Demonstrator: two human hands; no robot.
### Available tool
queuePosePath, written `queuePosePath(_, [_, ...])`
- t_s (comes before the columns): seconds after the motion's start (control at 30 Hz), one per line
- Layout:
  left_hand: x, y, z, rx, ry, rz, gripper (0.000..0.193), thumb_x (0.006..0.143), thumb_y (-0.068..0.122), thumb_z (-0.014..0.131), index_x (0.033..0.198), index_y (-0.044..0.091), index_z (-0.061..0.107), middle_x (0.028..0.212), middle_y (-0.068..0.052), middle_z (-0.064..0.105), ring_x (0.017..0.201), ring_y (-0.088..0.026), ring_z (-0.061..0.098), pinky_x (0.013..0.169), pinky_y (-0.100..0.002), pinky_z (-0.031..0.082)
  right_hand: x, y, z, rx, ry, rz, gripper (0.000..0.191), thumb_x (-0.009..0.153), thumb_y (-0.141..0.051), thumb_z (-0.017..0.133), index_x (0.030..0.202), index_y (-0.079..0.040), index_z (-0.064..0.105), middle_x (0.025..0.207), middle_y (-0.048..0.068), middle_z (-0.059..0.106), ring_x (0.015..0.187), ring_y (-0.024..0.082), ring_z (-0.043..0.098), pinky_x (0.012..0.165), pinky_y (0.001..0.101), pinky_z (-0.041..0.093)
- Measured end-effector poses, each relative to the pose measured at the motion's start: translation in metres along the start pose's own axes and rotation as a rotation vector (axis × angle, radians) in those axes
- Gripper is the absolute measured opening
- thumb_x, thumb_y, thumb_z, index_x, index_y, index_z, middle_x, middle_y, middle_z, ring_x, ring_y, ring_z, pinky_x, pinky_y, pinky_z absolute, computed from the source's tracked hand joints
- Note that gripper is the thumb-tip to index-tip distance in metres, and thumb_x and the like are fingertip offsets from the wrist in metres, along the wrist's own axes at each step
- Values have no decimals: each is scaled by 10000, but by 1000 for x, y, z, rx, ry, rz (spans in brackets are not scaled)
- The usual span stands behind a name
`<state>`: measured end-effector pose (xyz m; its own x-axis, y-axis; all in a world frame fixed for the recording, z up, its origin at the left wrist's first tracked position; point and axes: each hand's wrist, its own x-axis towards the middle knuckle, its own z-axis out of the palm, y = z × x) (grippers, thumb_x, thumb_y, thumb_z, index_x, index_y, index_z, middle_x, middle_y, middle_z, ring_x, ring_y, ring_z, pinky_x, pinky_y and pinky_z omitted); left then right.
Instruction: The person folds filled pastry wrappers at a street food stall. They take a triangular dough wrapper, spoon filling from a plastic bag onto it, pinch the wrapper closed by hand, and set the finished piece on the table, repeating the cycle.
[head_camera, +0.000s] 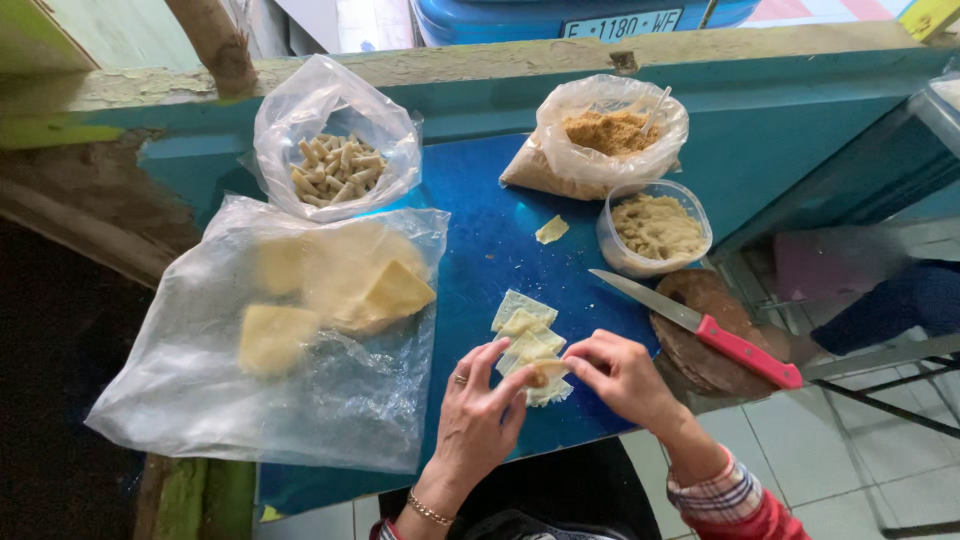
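Both hands, the left hand (478, 408) and the right hand (617, 372), pinch one small pale dough square (547, 372) with filling, half folded. Under them lies a stack of thin pale wrappers (524, 330) not yet used. Far beyond the left hand, a clear plastic bag of finished rolls (334, 168) is already partly full on the blue desk (480, 250)

Beyond your hands, the blue desk (470, 250) ends at a weathered wooden rail (500, 62) with peeling paint. Above the rail you see a blue vehicle body (520, 15). Right of your hands, a white tiled floor (850, 450) lies below desk level. Left of your hands, the area is dark shadow. Lighting is even daylight.
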<state>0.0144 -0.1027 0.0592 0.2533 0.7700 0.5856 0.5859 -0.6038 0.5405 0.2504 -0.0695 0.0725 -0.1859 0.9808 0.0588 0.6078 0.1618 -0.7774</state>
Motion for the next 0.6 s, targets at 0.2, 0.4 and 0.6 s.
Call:
queuePosePath(0.2, [0,3,4,140,-67,52,398,749,95,742,1141,157,718,1419,-189,511,1322,-394,478,1051,-521,404,-9,-6,8,-173,122,-254,96,889,-143,728,945,-68,746,808,76,640,670,241,652,600,338,514])
queuePosePath(0.4, [0,1,3,105,-103,79,391,748,96,746,1134,145,712,1441,-198,497,1345,-393,464,1082,-507,401,-5,-6,4,-225,136,-270,97,888,-153,727,954,-85,748,825,73,653,687,255,670,604,357,529])
queuePosePath(0.6, [-1,3,-1,75,-89,66,300,752,71,742,1048,109,713,1417,-189,534,1329,-384,498,1084,-501,410,-5,-4,0,-200,117,-226,97,887,-149,732,954,-84,757,789,71,625,650,231,640,585,341,507])
